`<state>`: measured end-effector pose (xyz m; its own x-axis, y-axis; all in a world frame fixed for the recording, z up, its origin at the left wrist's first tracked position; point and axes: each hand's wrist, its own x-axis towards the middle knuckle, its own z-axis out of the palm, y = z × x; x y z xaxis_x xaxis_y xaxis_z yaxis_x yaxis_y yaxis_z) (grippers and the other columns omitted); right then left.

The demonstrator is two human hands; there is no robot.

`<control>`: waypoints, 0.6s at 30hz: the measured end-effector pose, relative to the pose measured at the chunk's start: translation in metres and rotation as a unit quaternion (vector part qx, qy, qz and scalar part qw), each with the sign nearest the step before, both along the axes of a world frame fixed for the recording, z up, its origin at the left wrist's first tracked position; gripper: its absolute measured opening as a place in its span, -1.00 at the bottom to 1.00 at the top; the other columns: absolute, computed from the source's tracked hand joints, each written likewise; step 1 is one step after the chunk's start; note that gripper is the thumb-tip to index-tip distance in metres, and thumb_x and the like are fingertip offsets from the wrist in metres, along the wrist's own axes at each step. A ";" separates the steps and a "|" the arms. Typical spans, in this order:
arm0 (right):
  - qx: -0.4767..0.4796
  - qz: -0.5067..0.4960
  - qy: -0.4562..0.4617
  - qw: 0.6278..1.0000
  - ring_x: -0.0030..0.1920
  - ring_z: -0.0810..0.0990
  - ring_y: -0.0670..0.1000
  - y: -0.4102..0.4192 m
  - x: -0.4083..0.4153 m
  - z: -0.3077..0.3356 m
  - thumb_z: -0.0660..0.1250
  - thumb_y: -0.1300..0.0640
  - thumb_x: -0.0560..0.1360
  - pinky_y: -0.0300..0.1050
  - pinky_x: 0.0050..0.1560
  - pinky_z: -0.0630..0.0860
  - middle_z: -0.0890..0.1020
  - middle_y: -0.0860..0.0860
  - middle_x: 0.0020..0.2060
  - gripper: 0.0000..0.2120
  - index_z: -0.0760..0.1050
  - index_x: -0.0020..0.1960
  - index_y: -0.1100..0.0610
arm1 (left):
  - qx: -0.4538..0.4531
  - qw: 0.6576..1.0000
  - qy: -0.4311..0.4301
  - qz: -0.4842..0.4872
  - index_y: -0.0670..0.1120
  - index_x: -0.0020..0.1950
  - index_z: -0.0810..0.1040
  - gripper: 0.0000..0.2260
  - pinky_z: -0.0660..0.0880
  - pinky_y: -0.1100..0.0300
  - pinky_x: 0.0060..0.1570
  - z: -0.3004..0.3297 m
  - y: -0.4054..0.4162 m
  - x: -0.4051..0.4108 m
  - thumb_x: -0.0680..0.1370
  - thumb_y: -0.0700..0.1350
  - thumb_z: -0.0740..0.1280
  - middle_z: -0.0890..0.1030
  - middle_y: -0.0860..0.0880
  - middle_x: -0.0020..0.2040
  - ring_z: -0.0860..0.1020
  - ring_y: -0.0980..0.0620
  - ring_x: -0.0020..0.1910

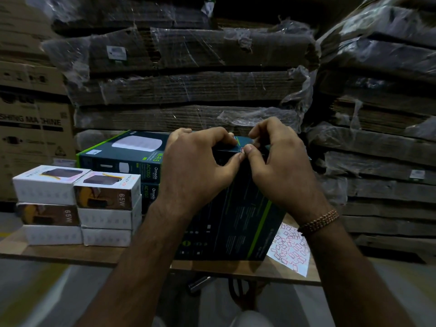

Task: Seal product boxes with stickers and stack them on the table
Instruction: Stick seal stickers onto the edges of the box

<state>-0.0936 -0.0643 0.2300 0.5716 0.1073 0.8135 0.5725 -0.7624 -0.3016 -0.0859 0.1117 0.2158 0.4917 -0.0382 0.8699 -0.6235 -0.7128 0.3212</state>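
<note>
In the head view, the wooden table [59, 252] ends in a front edge that runs across the picture just below the boxes, and only a narrow strip of bare wood lies between that edge and the things on it. Behind the table, wrapped bundles of flat cardboard [188, 90] rise like a wall, close to the far side. On the left part of the table stand the small white boxes [77, 204], piled in two columns of three, touching each other. Just behind them are the stacked dark boxes [122, 161] with green edges, at least two high. At the right, a sticker sheet [291, 249] with many small red-outlined stickers lies flat and partly under the box in work.

That dark product box [236, 223] stands upright near the front edge, between the two forearms. It is dark teal with a green line and small pale print on its near face.

The left hand [195, 166] grips the top edge of the box, fingers curled over it. The right hand [278, 161] is curled too, thumb and forefinger pinching a small sticker [242, 149] at the top edge, where both thumbs meet. A beaded bracelet [318, 223] is on the right wrist.
</note>
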 end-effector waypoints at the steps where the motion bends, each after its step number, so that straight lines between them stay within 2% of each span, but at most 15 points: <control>1: 0.021 0.009 -0.003 1.000 0.05 0.51 -0.06 0.000 0.000 -0.002 0.39 0.12 0.61 -0.32 -0.07 0.38 0.54 -0.10 -0.05 -0.86 0.47 0.13 0.01 | -0.001 1.000 0.001 0.000 0.11 0.08 0.73 -0.69 0.44 -0.11 0.37 0.000 0.000 0.000 0.51 0.28 0.44 0.75 0.22 0.02 0.67 0.20 0.02; 4: 0.069 0.034 -0.037 0.996 0.03 0.57 -0.03 -0.001 -0.001 -0.007 0.36 0.21 0.62 -0.15 -0.03 0.51 0.58 -0.04 -0.02 -0.87 0.47 0.12 0.06 | 0.002 1.000 0.005 -0.001 0.11 0.10 0.73 -0.67 0.41 -0.09 0.39 0.000 0.001 -0.002 0.51 0.29 0.41 0.75 0.22 0.06 0.66 0.19 0.03; 6: 0.062 0.039 -0.083 0.994 0.01 0.58 -0.01 -0.003 -0.003 -0.013 0.36 0.31 0.59 -0.11 -0.02 0.53 0.58 -0.01 -0.03 -0.87 0.50 0.06 0.13 | 0.004 1.000 0.007 -0.005 0.11 0.11 0.73 -0.66 0.40 -0.08 0.41 0.001 0.001 -0.002 0.52 0.30 0.40 0.75 0.23 0.07 0.66 0.21 0.05; 9: 0.017 0.036 -0.139 0.989 0.05 0.59 -0.01 -0.005 -0.006 -0.025 0.35 0.42 0.53 -0.21 0.04 0.52 0.58 0.05 0.05 -0.82 0.59 -0.01 0.17 | 0.008 1.000 0.009 -0.008 0.12 0.12 0.72 -0.66 0.41 -0.11 0.41 0.000 0.003 0.000 0.52 0.31 0.40 0.74 0.23 0.08 0.66 0.24 0.05; 12: -0.003 0.033 -0.151 0.988 0.15 0.62 -0.04 -0.008 -0.006 -0.030 0.36 0.42 0.51 -0.29 0.13 0.52 0.58 0.09 0.25 -0.76 0.68 0.02 0.15 | 0.013 1.000 0.009 -0.011 0.12 0.13 0.72 -0.65 0.41 -0.12 0.40 0.000 0.003 0.001 0.53 0.31 0.39 0.74 0.23 0.07 0.65 0.24 0.04; 16: -0.010 0.032 -0.150 0.988 0.21 0.62 -0.03 -0.009 -0.004 -0.029 0.37 0.44 0.50 -0.21 0.18 0.57 0.56 0.08 0.33 -0.72 0.70 0.07 0.15 | 0.013 1.000 0.009 -0.021 0.11 0.13 0.72 -0.67 0.41 -0.14 0.40 0.000 0.003 0.002 0.53 0.29 0.41 0.74 0.23 0.07 0.66 0.26 0.05; 18: -0.010 0.028 -0.152 0.988 0.20 0.61 -0.05 -0.009 -0.004 -0.029 0.37 0.45 0.49 -0.24 0.20 0.55 0.57 0.09 0.33 -0.71 0.70 0.07 0.16 | 0.014 1.000 0.009 -0.022 0.11 0.12 0.72 -0.69 0.42 -0.16 0.39 0.000 0.004 0.003 0.53 0.27 0.42 0.74 0.24 0.07 0.67 0.26 0.05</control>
<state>-0.0975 -0.0730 0.2012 0.2937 0.1485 0.9443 0.6753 -0.7314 -0.0950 -0.0826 0.1153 0.2153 0.5049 -0.0842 0.8591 -0.6489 -0.6933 0.3135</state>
